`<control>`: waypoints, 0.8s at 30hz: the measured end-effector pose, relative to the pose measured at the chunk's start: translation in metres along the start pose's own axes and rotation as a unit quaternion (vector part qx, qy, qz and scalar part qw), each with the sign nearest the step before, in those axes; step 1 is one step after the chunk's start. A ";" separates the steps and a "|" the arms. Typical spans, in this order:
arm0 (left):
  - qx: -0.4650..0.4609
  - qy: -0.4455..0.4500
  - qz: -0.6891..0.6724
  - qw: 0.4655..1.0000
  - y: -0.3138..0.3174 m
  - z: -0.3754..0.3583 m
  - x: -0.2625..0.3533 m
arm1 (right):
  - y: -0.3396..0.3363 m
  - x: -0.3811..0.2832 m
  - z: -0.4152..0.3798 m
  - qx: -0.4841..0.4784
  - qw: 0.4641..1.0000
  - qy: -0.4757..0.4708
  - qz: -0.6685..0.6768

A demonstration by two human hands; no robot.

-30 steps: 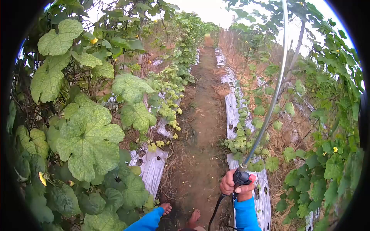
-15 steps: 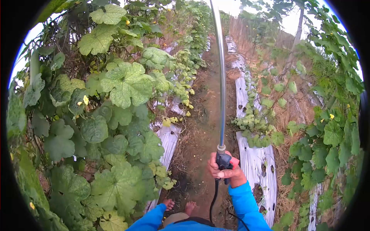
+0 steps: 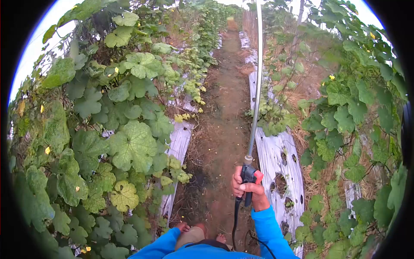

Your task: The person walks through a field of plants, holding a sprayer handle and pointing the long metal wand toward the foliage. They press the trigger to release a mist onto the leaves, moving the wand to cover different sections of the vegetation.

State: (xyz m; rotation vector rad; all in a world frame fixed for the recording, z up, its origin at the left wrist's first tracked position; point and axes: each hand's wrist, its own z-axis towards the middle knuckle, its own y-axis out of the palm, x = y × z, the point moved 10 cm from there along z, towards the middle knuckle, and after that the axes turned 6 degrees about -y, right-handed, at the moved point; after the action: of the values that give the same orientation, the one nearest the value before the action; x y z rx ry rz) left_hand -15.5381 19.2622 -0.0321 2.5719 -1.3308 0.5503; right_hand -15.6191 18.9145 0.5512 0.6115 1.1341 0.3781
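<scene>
One hand is doing all the visible work: your right hand (image 3: 246, 190) is closing fully around the black trigger grip (image 3: 248, 175) of the spray wand (image 3: 257, 82), fingers wrapped, with the red lever (image 3: 258, 176) poking out on the right side of the fist. You are holding the wand low and right of centre in the frame, and its metal tube is running almost straight up from your fist and out past the top edge, so the nozzle end is not showing. Judging by its look, the tube is thin, rigid and light, but long enough to feel tip-heavy and to sway; the moulded grip at the base is the sensible place to hold, where you are already gripping it. A black hose (image 3: 235, 224) is hanging from under the grip toward the bottom edge; it looks limp and likely to drag or snag on stems. Your left hand is not showing; only a blue sleeve (image 3: 157, 247) is reaching into the bottom of the frame, so I cannot tell how that hand is set. Leafy vines (image 3: 129, 142) are crowding the left, and silver mulch film (image 3: 276, 159) is lying just right of your fist.
</scene>
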 end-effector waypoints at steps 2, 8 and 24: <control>-0.006 -0.053 0.011 0.999 -0.007 -0.015 -0.018 | 0.006 0.000 -0.023 0.021 0.999 -0.019 -0.036; 0.005 -0.059 0.094 0.994 -0.007 -0.040 -0.021 | 0.073 0.025 -0.117 -0.098 0.989 0.058 0.091; -0.108 -0.089 0.132 0.981 0.082 -0.096 -0.229 | 0.141 -0.066 -0.308 0.185 0.933 -0.205 -0.229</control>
State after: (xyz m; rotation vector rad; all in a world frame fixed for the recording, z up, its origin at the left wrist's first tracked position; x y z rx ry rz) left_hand -15.7487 19.4178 -0.0384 2.3288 -1.7030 0.2012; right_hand -15.9255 19.0662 0.5992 0.6899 0.9086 -0.3636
